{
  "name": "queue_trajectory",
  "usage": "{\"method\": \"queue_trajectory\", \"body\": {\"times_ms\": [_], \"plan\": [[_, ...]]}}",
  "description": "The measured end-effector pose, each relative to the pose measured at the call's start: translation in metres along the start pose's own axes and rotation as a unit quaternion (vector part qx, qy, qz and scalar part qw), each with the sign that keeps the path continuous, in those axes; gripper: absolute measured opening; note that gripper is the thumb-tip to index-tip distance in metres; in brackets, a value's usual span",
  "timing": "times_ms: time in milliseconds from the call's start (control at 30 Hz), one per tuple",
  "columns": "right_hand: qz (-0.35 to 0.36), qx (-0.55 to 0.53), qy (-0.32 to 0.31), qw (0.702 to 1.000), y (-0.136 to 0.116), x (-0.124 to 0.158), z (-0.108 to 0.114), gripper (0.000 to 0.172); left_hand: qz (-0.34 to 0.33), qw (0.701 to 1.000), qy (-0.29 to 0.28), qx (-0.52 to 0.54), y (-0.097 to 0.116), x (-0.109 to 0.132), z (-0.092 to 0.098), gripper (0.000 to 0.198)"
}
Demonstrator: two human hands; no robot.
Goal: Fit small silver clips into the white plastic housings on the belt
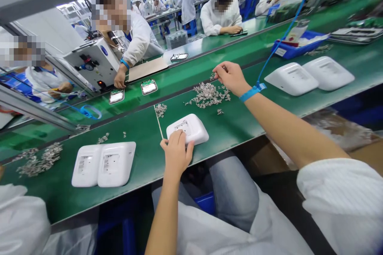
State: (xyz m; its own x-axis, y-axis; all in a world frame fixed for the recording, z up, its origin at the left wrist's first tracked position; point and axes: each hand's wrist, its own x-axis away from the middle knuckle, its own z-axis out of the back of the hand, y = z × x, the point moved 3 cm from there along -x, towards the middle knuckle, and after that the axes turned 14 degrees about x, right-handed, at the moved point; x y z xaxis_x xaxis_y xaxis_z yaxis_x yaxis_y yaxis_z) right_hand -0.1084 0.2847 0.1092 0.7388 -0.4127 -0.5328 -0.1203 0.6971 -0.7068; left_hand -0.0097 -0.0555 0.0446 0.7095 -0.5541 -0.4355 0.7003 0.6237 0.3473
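Observation:
A white plastic housing with a recessed compartment lies at the near edge of the green bench. My left hand holds it, fingers over the recess and thumb along its near side. Beyond and to the right is a loose pile of small shiny metal pieces, like contact clips. Above the far right side of that pile is my right hand, its fingers pinched together. Small metal pieces show at its fingertips; their exact shape is too small to tell. A blue strap circles the right wrist.
Two white housings stand on the right, two more on the left. Smaller metal clusters lie nearby. A blue cord runs up from my wrist past a blue tray. Across the belt, a co-worker's hand touches a device.

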Motion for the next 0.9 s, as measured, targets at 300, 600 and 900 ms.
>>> {"method": "queue_trajectory", "body": {"times_ms": [300,600,900], "plan": [[0.001,0.016,0.017,1.000,-0.004,0.027,0.057,0.039,0.000,1.000,0.002,0.011,0.000,-0.001,0.001,0.036],[-0.077,0.276,0.005,0.958,0.069,0.075,0.066,0.025,-0.006,1.000,0.001,-0.001,0.001,-0.001,0.001,0.039],[-0.253,0.220,0.183,0.924,0.119,0.096,0.079,0.033,-0.042,0.998,0.045,0.005,-0.004,0.001,-0.002,0.037]]}}
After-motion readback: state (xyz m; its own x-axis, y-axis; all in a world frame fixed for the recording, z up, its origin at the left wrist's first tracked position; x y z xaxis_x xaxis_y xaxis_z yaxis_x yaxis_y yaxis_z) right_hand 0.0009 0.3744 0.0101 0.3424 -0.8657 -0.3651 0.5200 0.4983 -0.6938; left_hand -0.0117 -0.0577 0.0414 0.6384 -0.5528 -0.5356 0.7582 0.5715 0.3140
